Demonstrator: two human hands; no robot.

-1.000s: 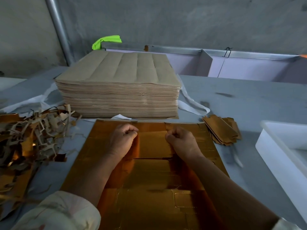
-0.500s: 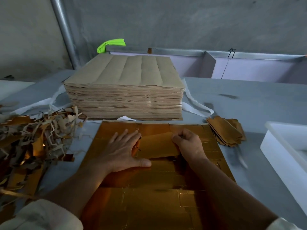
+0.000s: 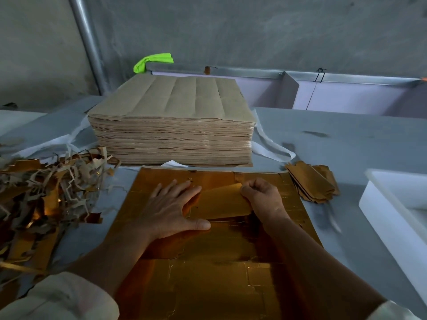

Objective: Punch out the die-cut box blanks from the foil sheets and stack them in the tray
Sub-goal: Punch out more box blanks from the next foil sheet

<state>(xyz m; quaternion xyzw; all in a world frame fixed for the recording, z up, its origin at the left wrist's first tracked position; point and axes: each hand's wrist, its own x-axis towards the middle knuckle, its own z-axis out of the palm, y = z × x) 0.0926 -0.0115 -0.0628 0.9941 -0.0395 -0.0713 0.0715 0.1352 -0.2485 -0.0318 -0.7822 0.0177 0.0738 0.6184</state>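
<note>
A foil sheet [image 3: 208, 285] is seen with a glossy, mirror-like gold face, scored by fine die-cut lines. A box blank [image 3: 224, 202] raised off it is shown in a softer gold sheen. The stack of sheets [image 3: 171, 125] is presented as matt brown card. The scrap pile [image 3: 46, 192] is mixed matt brown and shiny gold. The tray [image 3: 388, 218] is smooth white plastic, and the table [image 3: 346, 146] is matt grey.

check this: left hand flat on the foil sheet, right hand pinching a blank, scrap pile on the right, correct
No: the head view shows the scrap pile on the left. The left hand is flat on the foil sheet; the right hand pinches a blank.
</note>
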